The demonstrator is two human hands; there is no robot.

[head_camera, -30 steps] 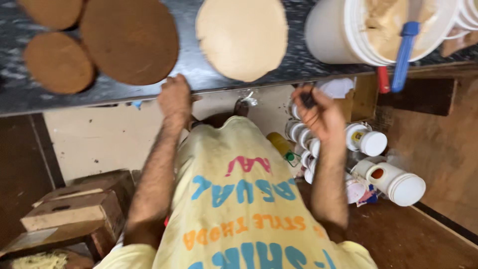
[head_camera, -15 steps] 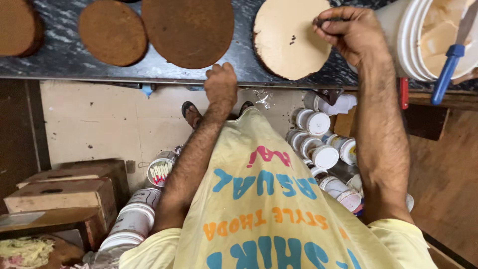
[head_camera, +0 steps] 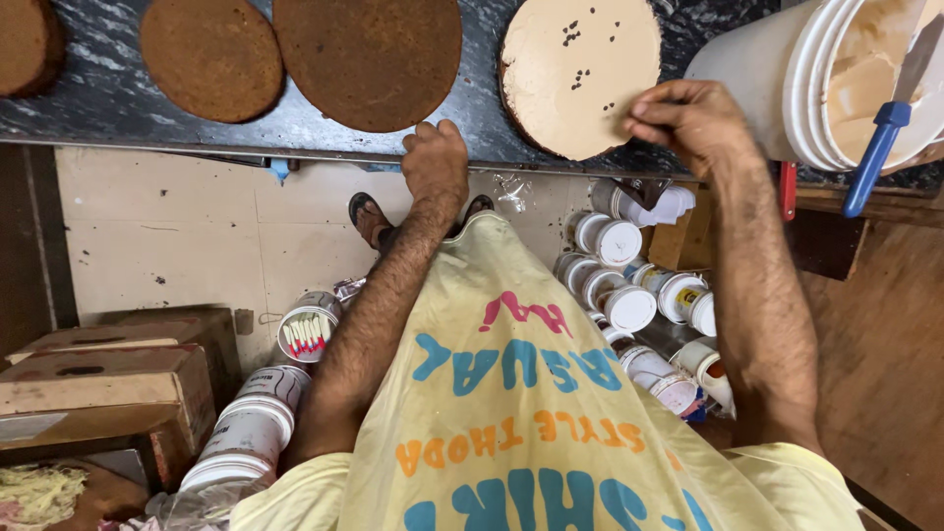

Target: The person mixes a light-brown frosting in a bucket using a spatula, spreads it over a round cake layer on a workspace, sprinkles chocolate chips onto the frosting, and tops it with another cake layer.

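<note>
Right hand (head_camera: 688,123), fingers pinched, hovers over a cream-topped cake (head_camera: 578,74); left hand (head_camera: 435,162), curled, grips the dark counter (head_camera: 98,93) edge.

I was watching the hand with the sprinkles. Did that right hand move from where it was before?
Yes. The right hand came up from below the dark counter and now sits at the cream-topped round cake's right edge.

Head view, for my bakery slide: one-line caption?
Right hand sprinkles dark bits onto a cream-frosted cake; left hand rests on the counter edge.
</note>
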